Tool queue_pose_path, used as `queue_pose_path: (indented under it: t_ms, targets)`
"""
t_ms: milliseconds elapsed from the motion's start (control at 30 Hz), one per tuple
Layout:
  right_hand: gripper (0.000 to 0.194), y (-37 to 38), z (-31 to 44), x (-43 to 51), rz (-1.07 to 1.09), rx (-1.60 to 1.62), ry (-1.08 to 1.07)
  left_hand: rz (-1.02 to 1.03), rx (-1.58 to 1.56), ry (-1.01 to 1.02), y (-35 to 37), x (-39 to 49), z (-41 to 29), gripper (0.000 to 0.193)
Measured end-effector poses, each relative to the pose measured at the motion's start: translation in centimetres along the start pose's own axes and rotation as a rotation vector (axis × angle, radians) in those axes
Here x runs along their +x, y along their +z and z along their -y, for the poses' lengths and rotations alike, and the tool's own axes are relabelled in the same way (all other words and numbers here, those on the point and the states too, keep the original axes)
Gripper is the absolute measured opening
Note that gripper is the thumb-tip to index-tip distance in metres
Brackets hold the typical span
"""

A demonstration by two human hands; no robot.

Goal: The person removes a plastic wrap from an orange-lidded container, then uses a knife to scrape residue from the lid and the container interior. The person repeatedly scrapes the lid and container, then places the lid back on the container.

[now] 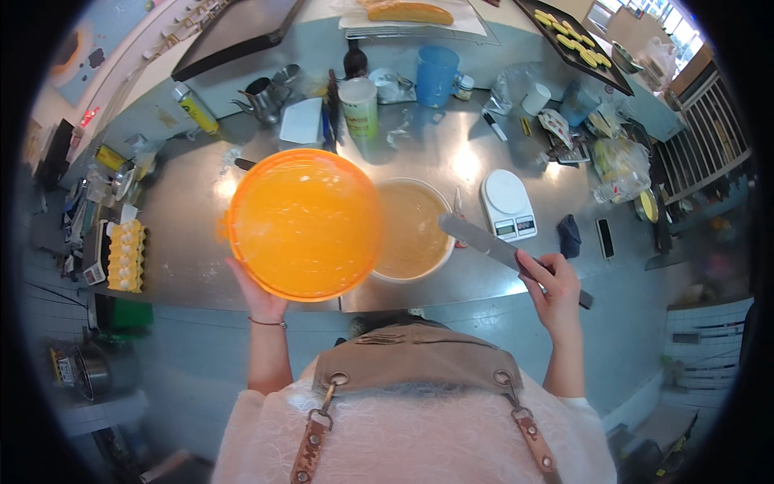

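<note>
My left hand grips the lower left rim of a round orange plastic lid, holding it raised and partly over a round white tub. Inside the tub lies a light brown mass with a smooth surface; the lid hides its left part. My right hand holds a metal spatula with a flat blade, its rounded tip at the tub's right rim. Behind that tip, red-handled scissors lie partly hidden. A white digital kitchen scale stands to the right of the tub.
Egg tray at left; dark cloth and phone at right. Along the back stand a green-labelled container, a blue jug, a marker and metal pitchers. Baking trays rest on the ledge above.
</note>
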State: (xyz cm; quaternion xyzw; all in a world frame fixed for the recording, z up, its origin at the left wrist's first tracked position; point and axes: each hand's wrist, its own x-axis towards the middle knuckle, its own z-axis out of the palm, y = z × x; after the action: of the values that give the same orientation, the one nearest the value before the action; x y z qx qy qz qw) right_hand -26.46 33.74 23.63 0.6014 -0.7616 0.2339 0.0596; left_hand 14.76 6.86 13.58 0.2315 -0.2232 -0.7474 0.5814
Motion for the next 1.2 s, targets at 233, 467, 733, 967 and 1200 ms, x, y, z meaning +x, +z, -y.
queue_pose_path:
  t_ms: [233,467,733,967,1200]
  targets:
    - [0.018,4.7,6.5,5.3,-0.012,0.580,0.159,0.135,-0.036,-0.101,1.4,-1.0,-0.8,0.086]
    - [0.013,3.7,8.3,8.1,-0.130,0.308,-0.089,0.238,-0.047,-0.063,0.4,-2.0,-2.2,0.080]
    - [0.014,3.6,8.3,7.9,0.037,0.329,-0.081,0.211,0.013,-0.059,-0.9,-2.6,-3.3,0.084]
    - [0.016,3.3,6.0,8.3,0.435,0.726,0.089,0.227,-0.006,-0.178,-1.4,-2.4,-4.0,0.082]
    - [0.016,4.6,4.6,8.0,0.517,0.814,0.175,0.226,-0.089,-0.323,-1.0,-2.1,-3.7,0.081]
